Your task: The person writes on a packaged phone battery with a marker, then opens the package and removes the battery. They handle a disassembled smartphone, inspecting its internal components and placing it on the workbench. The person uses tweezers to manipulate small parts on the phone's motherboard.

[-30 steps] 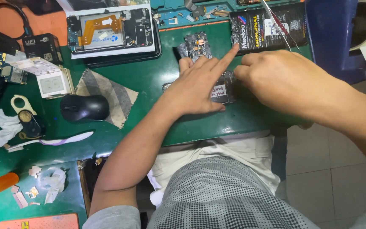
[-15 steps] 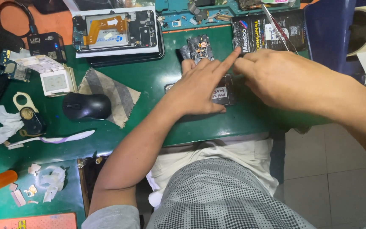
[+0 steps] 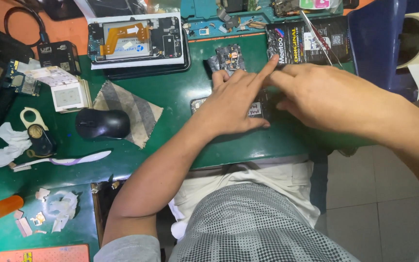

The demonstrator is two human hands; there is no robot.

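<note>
one view only, from the head: green work mat [image 3: 170,104] over a bench, grey tiled floor [image 3: 389,194] at right. left hand [image 3: 233,104] lies flat, fingers spread, pressing a small dark flat phone part [image 3: 255,109] at the mat's middle. right hand [image 3: 326,94] covers its right end; grip cannot be told. matte black mouse [image 3: 102,123] sits on striped cloth [image 3: 134,109]; opened phone [image 3: 134,39] behind.

I see a green work mat [image 3: 180,104] carrying a black mouse [image 3: 102,123], striped cloth [image 3: 131,110] (partly under it) and an opened phone [image 3: 136,39].
</note>
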